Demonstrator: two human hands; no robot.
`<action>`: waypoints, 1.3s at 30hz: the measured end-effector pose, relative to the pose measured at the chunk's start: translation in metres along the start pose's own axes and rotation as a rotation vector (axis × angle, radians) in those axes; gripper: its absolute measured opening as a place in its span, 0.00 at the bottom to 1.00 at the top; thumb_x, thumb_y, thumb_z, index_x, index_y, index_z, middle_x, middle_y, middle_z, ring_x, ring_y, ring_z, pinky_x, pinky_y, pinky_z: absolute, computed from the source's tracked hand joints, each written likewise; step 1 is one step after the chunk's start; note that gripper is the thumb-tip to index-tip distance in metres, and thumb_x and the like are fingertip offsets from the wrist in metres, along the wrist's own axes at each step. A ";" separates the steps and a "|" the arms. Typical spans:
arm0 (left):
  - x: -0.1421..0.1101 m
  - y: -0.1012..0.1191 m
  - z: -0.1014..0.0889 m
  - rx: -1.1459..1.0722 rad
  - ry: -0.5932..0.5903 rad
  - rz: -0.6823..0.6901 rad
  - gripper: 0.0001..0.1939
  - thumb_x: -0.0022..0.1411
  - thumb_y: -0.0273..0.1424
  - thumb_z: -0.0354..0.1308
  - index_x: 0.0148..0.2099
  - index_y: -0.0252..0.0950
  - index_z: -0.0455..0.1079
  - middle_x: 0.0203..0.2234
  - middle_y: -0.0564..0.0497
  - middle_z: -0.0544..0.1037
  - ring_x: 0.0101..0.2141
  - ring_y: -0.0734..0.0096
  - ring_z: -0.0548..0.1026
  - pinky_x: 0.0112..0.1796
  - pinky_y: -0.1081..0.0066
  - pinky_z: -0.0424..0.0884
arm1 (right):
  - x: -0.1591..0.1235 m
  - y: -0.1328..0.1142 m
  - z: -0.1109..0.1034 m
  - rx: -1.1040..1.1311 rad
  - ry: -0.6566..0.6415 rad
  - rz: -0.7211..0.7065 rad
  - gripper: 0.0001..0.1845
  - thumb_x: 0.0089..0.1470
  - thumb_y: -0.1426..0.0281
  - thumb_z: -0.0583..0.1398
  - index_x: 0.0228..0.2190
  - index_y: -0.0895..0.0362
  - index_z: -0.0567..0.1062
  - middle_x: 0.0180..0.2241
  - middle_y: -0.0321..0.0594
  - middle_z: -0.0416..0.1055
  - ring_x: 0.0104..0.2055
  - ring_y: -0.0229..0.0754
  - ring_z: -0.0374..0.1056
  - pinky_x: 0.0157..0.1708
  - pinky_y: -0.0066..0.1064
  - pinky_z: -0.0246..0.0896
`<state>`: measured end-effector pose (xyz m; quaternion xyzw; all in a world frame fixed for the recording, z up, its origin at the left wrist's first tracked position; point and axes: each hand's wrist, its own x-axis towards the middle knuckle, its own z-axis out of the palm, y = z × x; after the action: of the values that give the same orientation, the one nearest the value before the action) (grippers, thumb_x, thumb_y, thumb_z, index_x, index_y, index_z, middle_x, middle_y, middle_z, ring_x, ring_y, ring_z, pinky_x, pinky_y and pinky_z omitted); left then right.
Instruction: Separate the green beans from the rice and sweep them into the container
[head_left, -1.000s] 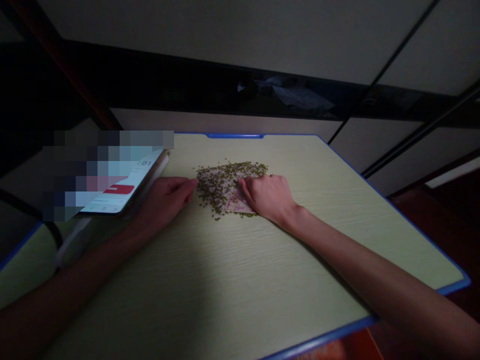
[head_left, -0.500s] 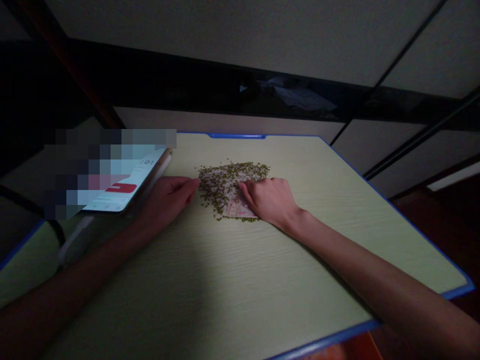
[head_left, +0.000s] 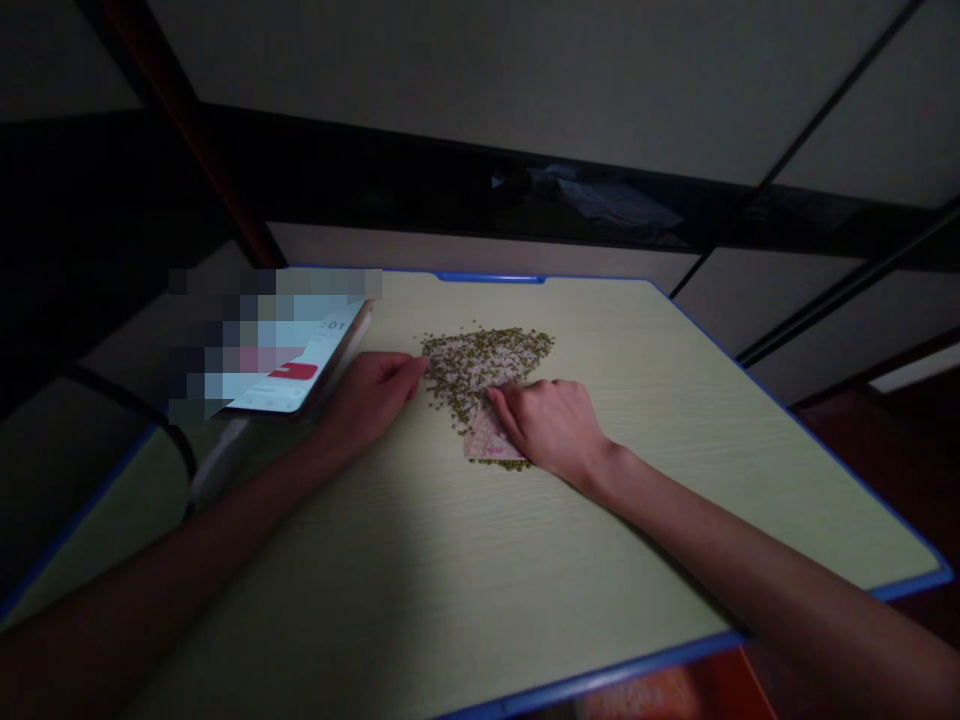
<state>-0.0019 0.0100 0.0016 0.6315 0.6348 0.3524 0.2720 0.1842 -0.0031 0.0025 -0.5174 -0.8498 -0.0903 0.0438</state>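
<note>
A loose pile of small green beans, like mung beans, lies spread on the table, with pale paper showing through it. From the pile's near side sticks out a pink printed paper that looks like a banknote. My right hand is closed over the right side of this paper, knuckles up and thumb along its edge; the fingertips are hidden. At the pile's left edge, my left hand is closed in a pinch touching the outermost beans. What it holds, if anything, cannot be made out.
A lit tablet or phone screen, partly blurred out, leans beside my left hand, with a white cable below it. The pale table has a blue rim and a blue ledge at its far edge. Cabinet panels stand behind.
My right hand has drawn slightly toward me with the pink paper, and more of the paper shows outside the beans. My left hand stays by the pile's left edge. The view has shifted a little.
</note>
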 end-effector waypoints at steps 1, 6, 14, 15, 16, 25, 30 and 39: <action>0.000 0.000 0.000 -0.002 0.001 0.008 0.18 0.52 0.38 0.47 0.14 0.38 0.55 0.07 0.58 0.56 0.13 0.76 0.55 0.19 0.72 0.51 | -0.002 -0.002 -0.001 0.002 -0.004 -0.002 0.27 0.61 0.63 0.40 0.27 0.57 0.73 0.23 0.45 0.74 0.24 0.45 0.71 0.20 0.28 0.45; 0.000 -0.002 0.000 -0.014 0.008 0.040 0.18 0.51 0.38 0.48 0.14 0.38 0.54 0.08 0.58 0.56 0.14 0.77 0.55 0.19 0.73 0.50 | -0.012 -0.015 -0.005 0.021 -0.007 -0.013 0.26 0.61 0.63 0.40 0.27 0.57 0.73 0.22 0.44 0.75 0.23 0.45 0.71 0.20 0.28 0.44; -0.001 -0.003 0.001 -0.063 0.005 0.080 0.17 0.50 0.37 0.47 0.14 0.37 0.54 0.08 0.59 0.55 0.14 0.77 0.55 0.20 0.73 0.51 | -0.034 -0.041 -0.013 0.081 -0.038 -0.053 0.25 0.61 0.63 0.41 0.27 0.57 0.73 0.22 0.43 0.74 0.22 0.42 0.71 0.19 0.27 0.43; 0.000 -0.003 0.001 -0.066 0.005 0.084 0.17 0.50 0.37 0.48 0.14 0.37 0.54 0.08 0.59 0.55 0.14 0.77 0.55 0.20 0.73 0.51 | -0.037 -0.044 -0.013 0.093 -0.039 -0.062 0.25 0.61 0.63 0.40 0.27 0.57 0.73 0.22 0.43 0.74 0.22 0.42 0.70 0.19 0.27 0.43; 0.000 -0.004 0.001 -0.069 0.006 0.087 0.17 0.50 0.37 0.48 0.14 0.38 0.54 0.08 0.59 0.55 0.14 0.77 0.55 0.20 0.73 0.51 | -0.040 -0.047 -0.013 0.105 -0.040 -0.071 0.26 0.61 0.63 0.40 0.27 0.57 0.73 0.22 0.42 0.74 0.21 0.41 0.70 0.19 0.27 0.43; 0.005 -0.009 0.005 -0.094 -0.005 0.127 0.18 0.50 0.37 0.47 0.13 0.38 0.54 0.07 0.59 0.54 0.14 0.76 0.54 0.20 0.72 0.50 | -0.064 -0.065 -0.016 0.147 0.006 -0.113 0.24 0.61 0.64 0.42 0.25 0.58 0.72 0.18 0.40 0.72 0.18 0.38 0.66 0.19 0.29 0.36; 0.006 -0.011 0.006 -0.094 -0.003 0.141 0.17 0.50 0.37 0.47 0.13 0.38 0.54 0.06 0.59 0.53 0.13 0.76 0.54 0.20 0.72 0.49 | -0.068 -0.066 -0.018 0.151 -0.005 -0.098 0.24 0.60 0.63 0.42 0.26 0.57 0.72 0.20 0.40 0.74 0.18 0.39 0.67 0.19 0.30 0.34; 0.004 -0.010 0.005 -0.091 -0.003 0.149 0.17 0.50 0.37 0.47 0.13 0.38 0.55 0.06 0.59 0.55 0.13 0.77 0.55 0.20 0.73 0.49 | -0.059 -0.052 -0.019 0.106 -0.013 0.006 0.26 0.61 0.62 0.42 0.25 0.56 0.73 0.21 0.41 0.74 0.19 0.39 0.67 0.20 0.30 0.35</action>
<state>-0.0048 0.0152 -0.0091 0.6644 0.5691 0.3991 0.2745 0.1648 -0.0820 0.0053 -0.5173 -0.8522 -0.0418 0.0657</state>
